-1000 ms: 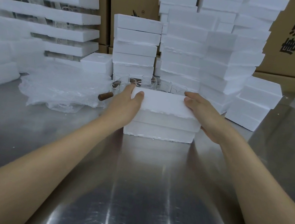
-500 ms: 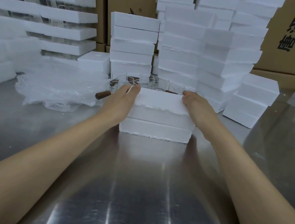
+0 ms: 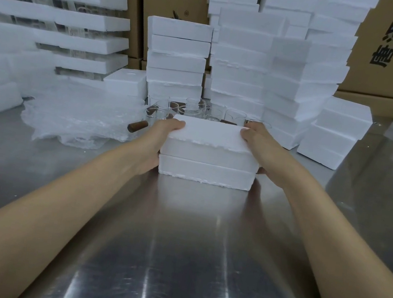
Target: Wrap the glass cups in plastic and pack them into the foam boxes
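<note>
A closed white foam box (image 3: 208,155), its lid on its base, sits on the steel table in the middle. My left hand (image 3: 160,141) grips its left end, thumb on the lid's top edge. My right hand (image 3: 263,150) grips its right end the same way, fingers under the side. Behind the box stand several clear glass cups (image 3: 193,108) with brown wooden handles. A heap of clear plastic wrap (image 3: 81,115) lies to the left.
Tall stacks of white foam boxes (image 3: 178,55) rise behind the cups and to the right (image 3: 334,132). Foam trays with glassware are stacked at the far left (image 3: 58,13). Cardboard cartons (image 3: 391,47) line the back. The steel table (image 3: 191,249) reaches toward me.
Both hands have slid from lying on the lid's top to gripping the box's two ends. The box has stayed in place on the table.
</note>
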### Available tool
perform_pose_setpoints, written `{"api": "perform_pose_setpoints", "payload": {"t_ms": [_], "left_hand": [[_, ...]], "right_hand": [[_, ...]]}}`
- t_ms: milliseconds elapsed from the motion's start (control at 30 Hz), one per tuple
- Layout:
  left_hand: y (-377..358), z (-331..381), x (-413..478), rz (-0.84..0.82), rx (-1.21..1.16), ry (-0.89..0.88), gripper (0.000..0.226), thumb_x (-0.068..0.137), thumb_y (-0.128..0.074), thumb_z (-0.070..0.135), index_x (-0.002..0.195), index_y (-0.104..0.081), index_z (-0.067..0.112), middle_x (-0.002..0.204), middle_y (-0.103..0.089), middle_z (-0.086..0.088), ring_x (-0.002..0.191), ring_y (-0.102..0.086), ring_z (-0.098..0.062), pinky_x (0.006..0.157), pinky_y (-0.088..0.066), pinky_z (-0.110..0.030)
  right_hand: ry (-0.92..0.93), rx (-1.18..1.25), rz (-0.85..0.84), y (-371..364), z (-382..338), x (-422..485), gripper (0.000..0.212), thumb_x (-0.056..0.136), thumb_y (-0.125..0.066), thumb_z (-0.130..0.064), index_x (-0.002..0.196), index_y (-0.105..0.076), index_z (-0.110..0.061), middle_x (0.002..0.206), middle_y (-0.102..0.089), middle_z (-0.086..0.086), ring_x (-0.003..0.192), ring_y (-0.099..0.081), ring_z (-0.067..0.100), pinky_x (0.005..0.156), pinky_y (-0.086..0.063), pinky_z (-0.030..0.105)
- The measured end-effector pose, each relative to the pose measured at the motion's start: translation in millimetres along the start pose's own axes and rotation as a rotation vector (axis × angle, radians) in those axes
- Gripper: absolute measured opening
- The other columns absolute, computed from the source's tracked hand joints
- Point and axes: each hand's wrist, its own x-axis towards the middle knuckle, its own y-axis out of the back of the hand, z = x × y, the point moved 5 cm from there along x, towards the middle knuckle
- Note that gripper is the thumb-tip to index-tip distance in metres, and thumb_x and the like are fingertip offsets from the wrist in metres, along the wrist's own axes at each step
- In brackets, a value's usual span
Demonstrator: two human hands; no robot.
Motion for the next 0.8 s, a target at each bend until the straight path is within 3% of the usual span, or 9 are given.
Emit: {"api": "perform_pose_setpoints", "payload": {"t_ms": [200,367,467,567,700,800], "left_hand": [[1,2,-3,-0.015,-0.039,0.007,0.011,0.091,-0.057,0.025,0.094,-0.066,0.018,0.076,-0.074,0.001,0.069,-0.07,-0.016,0.07,-0.055,-0.031],[-3,6,-4,0.018,-0.121,0.03,0.011,0.086,-0.06,0.024,0.093,-0.064,0.017,0.086,-0.069,-0.005,0.078,-0.067,-0.024,0.081,-0.055,-0.038],[-8,6,-7,-0.036,-0.169,0.065,0.012,0.086,-0.058,0.022,0.095,-0.062,0.015,0.086,-0.068,-0.007,0.072,-0.068,-0.025,0.071,-0.059,-0.038],[-10,10,-10,-0.149,-0.186,0.114,0.024,0.086,-0.057,0.024,0.106,-0.063,0.013,0.091,-0.07,-0.01,0.074,-0.07,-0.028,0.066,-0.058,-0.041],[-5,15,-9,-0.222,-0.092,0.156,0.025,0.083,-0.059,0.035,0.103,-0.063,0.019,0.095,-0.067,-0.008,0.086,-0.066,-0.029,0.094,-0.049,-0.047],[-1,17,-7,-0.219,-0.031,0.125,0.022,0.083,-0.059,0.038,0.097,-0.064,0.021,0.087,-0.069,-0.005,0.082,-0.067,-0.026,0.095,-0.048,-0.046]], "right_hand": [[-0.027,0.287,-0.048,-7,4,-2,0.05,0.094,-0.041,-0.029,0.143,-0.034,-0.033,0.139,-0.047,0.0,0.118,-0.054,0.022,0.099,-0.046,0.038],[-0.044,0.375,-0.077,-9,5,-2,0.05,0.094,-0.041,-0.028,0.143,-0.036,-0.037,0.139,-0.048,-0.008,0.114,-0.057,0.016,0.086,-0.051,0.031],[-0.036,0.414,-0.078,-4,5,-3,0.05,0.094,-0.044,-0.028,0.143,-0.036,-0.037,0.139,-0.048,-0.01,0.114,-0.057,0.015,0.089,-0.05,0.032],[-0.018,0.467,-0.053,4,3,-5,0.05,0.094,-0.047,-0.028,0.143,-0.038,-0.037,0.131,-0.053,-0.012,0.104,-0.06,0.009,0.077,-0.05,0.026],[0.012,0.503,-0.096,7,-3,-7,0.048,0.094,-0.049,-0.031,0.14,-0.041,-0.04,0.123,-0.057,-0.016,0.099,-0.063,0.007,0.072,-0.051,0.024],[-0.006,0.556,-0.106,8,-1,-6,0.035,0.092,-0.053,-0.032,0.126,-0.051,-0.038,0.112,-0.064,-0.015,0.09,-0.068,0.007,0.065,-0.053,0.023]]}}
